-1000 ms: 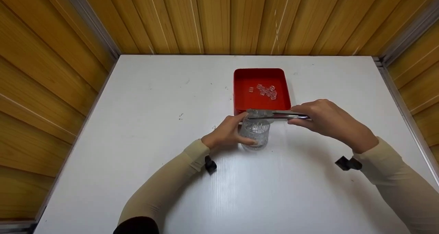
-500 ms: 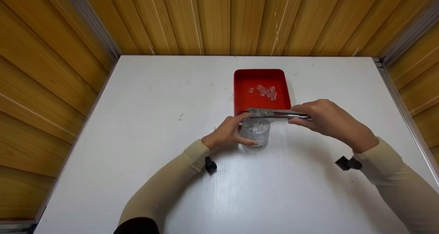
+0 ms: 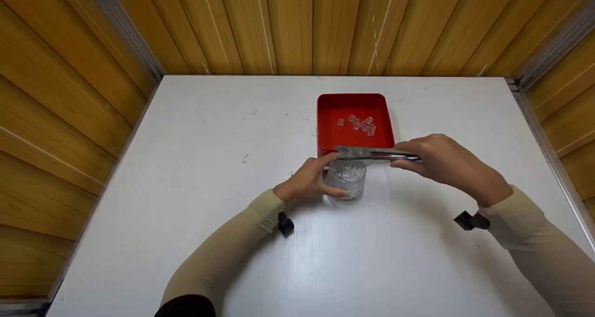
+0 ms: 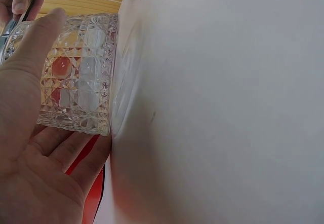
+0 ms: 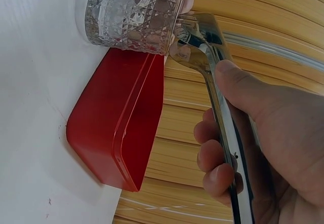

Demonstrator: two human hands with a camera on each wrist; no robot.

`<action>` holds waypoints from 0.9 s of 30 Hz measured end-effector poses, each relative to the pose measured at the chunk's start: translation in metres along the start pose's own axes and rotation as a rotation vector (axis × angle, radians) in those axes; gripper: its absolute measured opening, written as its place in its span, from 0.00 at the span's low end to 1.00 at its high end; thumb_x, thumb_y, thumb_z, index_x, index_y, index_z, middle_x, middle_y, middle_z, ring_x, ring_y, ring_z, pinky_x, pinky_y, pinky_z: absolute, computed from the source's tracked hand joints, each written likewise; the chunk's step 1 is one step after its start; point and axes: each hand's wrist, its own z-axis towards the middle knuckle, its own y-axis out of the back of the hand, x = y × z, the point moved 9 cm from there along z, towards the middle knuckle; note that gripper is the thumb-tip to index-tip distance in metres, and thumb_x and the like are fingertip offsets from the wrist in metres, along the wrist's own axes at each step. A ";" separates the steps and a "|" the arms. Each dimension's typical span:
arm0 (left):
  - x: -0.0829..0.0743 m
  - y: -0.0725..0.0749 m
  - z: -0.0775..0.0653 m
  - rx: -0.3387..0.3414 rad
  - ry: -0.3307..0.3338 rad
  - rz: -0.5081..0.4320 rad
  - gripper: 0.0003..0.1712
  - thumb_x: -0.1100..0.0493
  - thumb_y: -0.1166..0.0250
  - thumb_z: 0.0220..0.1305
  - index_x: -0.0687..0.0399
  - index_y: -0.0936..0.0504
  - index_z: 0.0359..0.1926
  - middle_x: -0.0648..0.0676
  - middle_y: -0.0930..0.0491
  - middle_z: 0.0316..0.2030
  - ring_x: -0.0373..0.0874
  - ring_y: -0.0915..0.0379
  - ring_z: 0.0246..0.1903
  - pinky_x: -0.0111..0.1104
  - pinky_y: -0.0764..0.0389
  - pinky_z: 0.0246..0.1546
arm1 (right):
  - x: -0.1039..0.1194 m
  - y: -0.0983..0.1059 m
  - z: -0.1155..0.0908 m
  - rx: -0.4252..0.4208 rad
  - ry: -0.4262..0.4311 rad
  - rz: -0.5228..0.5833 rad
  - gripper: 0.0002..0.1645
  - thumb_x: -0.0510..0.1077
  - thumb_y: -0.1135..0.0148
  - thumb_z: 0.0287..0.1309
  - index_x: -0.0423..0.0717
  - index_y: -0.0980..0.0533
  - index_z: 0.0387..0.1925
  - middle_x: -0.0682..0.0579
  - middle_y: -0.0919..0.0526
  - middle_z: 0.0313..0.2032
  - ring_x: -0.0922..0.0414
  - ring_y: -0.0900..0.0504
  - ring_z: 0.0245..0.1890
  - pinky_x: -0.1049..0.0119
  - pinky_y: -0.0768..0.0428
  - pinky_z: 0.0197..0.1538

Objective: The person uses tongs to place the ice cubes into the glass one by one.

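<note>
A clear cut-glass tumbler (image 3: 349, 187) stands upright on the white table, just in front of a red tray (image 3: 327, 108). My left hand (image 3: 307, 180) grips the tumbler from its left side, thumb in front and fingers behind, as the left wrist view shows with the faceted glass (image 4: 83, 77). My right hand (image 3: 434, 161) holds metal tongs (image 3: 390, 155) nearly level. In the right wrist view the tongs' broad ends (image 5: 195, 36) lie right at the tumbler's mouth. Whether anything sits between those ends I cannot tell.
Several small clear cubes (image 3: 362, 124) lie in the red tray behind the tumbler. The white table (image 3: 209, 135) is bounded by wood-panelled walls (image 3: 293, 29) at the back and both sides. A black wrist mount (image 3: 285, 224) hangs below the left sleeve.
</note>
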 end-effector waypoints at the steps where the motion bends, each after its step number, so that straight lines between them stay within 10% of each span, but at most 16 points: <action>1: 0.000 0.000 0.000 0.000 0.002 0.003 0.51 0.45 0.16 0.49 0.50 0.30 0.71 0.50 0.17 0.55 0.37 0.22 0.53 0.29 0.25 0.59 | 0.000 0.000 0.000 -0.001 0.002 0.001 0.18 0.44 0.22 0.56 0.43 0.13 0.47 0.52 0.10 0.35 0.61 0.19 0.27 0.64 0.16 0.32; 27: -0.003 0.001 0.000 -0.003 -0.018 0.006 0.50 0.45 0.17 0.49 0.51 0.29 0.71 0.48 0.18 0.57 0.36 0.24 0.55 0.28 0.26 0.60 | -0.046 0.022 0.036 0.030 -0.068 -0.033 0.08 0.45 0.26 0.61 0.45 0.14 0.38 0.57 0.19 0.22 0.60 0.27 0.21 0.68 0.27 0.24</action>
